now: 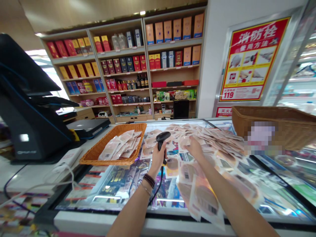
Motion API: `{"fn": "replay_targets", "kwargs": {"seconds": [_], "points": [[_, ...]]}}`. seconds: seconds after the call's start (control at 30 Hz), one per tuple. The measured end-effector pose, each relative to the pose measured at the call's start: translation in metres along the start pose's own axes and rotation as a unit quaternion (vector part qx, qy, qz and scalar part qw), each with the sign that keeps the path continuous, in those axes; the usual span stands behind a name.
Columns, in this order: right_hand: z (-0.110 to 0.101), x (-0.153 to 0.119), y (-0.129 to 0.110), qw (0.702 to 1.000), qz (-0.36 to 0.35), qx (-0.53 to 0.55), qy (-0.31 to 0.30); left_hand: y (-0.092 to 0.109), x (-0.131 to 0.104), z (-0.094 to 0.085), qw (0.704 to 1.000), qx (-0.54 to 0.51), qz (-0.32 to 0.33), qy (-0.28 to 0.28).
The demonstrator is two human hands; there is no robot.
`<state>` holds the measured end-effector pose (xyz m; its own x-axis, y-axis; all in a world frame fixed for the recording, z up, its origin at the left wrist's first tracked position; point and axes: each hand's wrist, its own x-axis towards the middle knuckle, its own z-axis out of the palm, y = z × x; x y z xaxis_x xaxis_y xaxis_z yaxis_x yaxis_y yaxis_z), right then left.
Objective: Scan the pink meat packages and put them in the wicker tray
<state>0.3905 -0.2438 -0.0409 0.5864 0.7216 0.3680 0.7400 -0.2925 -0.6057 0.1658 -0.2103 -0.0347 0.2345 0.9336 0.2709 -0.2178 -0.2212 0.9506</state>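
My left hand is wrapped around the handle of a black barcode scanner, its cable running down beside the wrist. The scanner's head points right, toward my right hand. With fingers pinched, that hand grips the edge of a flat clear packet with a round beige item inside. Many similar packets lie spread and overlapping over the glass counter top. Closer to me, several packets with barcodes lie under and beside my right forearm. An orange wicker basket on the left holds a pile of like packets.
A black checkout terminal and a flat scale stand at the left. On the right sits a brown wicker basket. Packaged goods show through the glass counter. Shelves of boxes line the back wall.
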Motion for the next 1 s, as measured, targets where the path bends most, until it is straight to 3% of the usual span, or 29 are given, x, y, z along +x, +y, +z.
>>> {"fn": "replay_targets", "kwargs": {"seconds": [0.13, 0.3, 0.47, 0.6, 0.73, 1.0], "points": [[0.007, 0.016, 0.022, 0.969, 0.039, 0.240, 0.042, 0.000, -0.001, 0.002, 1.000, 0.002, 0.001, -0.008], [0.022, 0.018, 0.020, 0.856, 0.110, 0.500, 0.072, 0.002, -0.003, 0.004, 0.999, 0.009, 0.004, -0.036], [0.028, 0.017, 0.005, 0.764, 0.104, 0.631, 0.084, 0.005, -0.007, 0.005, 0.997, 0.004, 0.013, -0.082], [0.028, 0.016, -0.001, 0.734, 0.071, 0.671, 0.081, 0.008, -0.010, 0.008, 0.993, 0.006, 0.003, -0.121], [0.028, 0.015, -0.003, 0.704, 0.089, 0.699, 0.089, 0.006, -0.011, 0.009, 0.988, 0.014, -0.005, -0.151], [0.030, 0.016, -0.006, 0.681, 0.110, 0.715, 0.110, 0.005, -0.010, 0.008, 0.986, 0.015, -0.010, -0.167]]}}
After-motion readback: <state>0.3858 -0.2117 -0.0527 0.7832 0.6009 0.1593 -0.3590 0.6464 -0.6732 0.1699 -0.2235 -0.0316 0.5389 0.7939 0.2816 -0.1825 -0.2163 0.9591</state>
